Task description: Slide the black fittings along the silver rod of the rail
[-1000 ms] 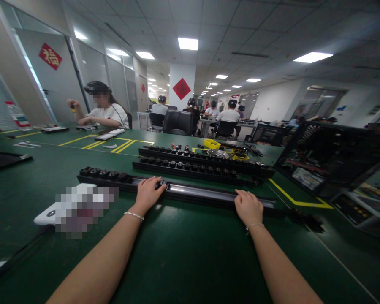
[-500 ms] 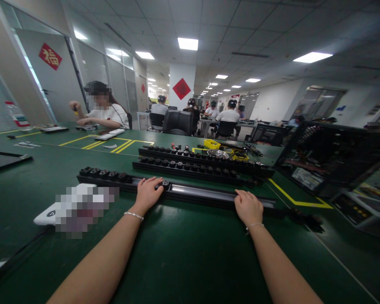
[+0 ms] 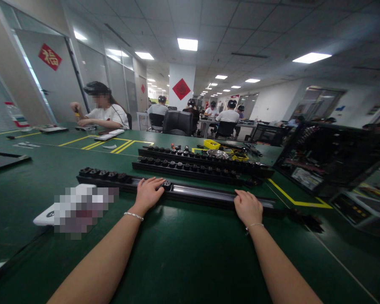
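A long black power strip housing (image 3: 202,195) lies across the table in front of me, with a shiny metal channel along its middle. Several black socket modules (image 3: 103,173) sit together at its left end. Near the centre a single socket module (image 3: 166,185) sits in the channel, partly covered by the fingers and thumb of my left hand (image 3: 149,192), which close against its left side. Farther right, my right hand (image 3: 248,207) is curled over the housing's front edge, its index finger resting on top; the other fingertips are hidden.
Behind the housing lie two more black strips (image 3: 186,168) fitted with sockets. Yellow bins (image 3: 211,144) and loose parts stand beyond. A black open case (image 3: 316,164) and a boxy device (image 3: 361,211) are at right. A white device (image 3: 46,216) with a cable lies left. A co-worker (image 3: 109,114) sits across.
The single socket module and my left fingertips have shifted very slightly to the right along the channel. My right hand stays where it was on the housing.
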`<action>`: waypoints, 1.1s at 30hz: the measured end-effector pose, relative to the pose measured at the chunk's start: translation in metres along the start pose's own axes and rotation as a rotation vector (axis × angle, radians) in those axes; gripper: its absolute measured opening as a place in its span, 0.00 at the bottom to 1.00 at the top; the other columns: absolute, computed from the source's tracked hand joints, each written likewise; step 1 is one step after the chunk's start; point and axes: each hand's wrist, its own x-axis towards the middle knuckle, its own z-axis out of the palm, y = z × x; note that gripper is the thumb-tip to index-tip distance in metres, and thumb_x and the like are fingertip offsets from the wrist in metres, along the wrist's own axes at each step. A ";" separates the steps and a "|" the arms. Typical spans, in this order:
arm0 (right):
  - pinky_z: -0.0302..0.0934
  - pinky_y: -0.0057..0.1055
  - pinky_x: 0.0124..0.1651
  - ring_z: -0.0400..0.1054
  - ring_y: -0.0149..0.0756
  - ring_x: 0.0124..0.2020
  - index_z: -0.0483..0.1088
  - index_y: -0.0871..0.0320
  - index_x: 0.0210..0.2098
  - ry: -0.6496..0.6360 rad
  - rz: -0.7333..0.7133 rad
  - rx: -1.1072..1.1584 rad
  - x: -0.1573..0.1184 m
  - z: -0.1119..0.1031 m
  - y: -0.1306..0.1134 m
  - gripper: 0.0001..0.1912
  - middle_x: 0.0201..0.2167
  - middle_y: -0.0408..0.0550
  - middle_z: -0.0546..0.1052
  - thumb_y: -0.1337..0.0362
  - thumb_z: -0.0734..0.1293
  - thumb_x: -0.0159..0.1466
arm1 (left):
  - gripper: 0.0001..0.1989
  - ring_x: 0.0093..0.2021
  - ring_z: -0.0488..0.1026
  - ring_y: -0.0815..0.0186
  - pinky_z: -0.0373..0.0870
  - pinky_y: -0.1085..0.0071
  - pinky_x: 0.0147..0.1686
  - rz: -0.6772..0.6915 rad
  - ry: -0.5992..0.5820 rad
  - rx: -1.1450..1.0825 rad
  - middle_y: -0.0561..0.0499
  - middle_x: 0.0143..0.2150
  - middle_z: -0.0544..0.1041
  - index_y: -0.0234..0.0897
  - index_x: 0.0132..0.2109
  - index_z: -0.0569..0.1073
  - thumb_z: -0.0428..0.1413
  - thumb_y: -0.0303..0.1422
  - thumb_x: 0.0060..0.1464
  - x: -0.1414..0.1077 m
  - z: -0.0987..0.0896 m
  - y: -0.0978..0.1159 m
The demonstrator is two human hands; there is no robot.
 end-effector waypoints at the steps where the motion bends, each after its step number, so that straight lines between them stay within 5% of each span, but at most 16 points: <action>1: 0.49 0.42 0.57 0.55 0.40 0.58 0.67 0.53 0.54 -0.001 0.000 -0.001 0.000 0.000 0.000 0.25 0.56 0.43 0.68 0.62 0.49 0.63 | 0.18 0.57 0.64 0.62 0.45 0.53 0.60 0.003 -0.002 0.001 0.60 0.54 0.72 0.54 0.50 0.72 0.46 0.37 0.53 0.000 0.000 0.000; 33: 0.49 0.42 0.57 0.55 0.40 0.58 0.67 0.52 0.54 0.000 -0.006 -0.019 0.000 0.000 0.000 0.25 0.55 0.43 0.69 0.62 0.49 0.63 | 0.22 0.61 0.58 0.57 0.37 0.42 0.60 0.093 -0.112 0.087 0.57 0.59 0.68 0.57 0.56 0.64 0.45 0.44 0.55 -0.001 -0.004 0.005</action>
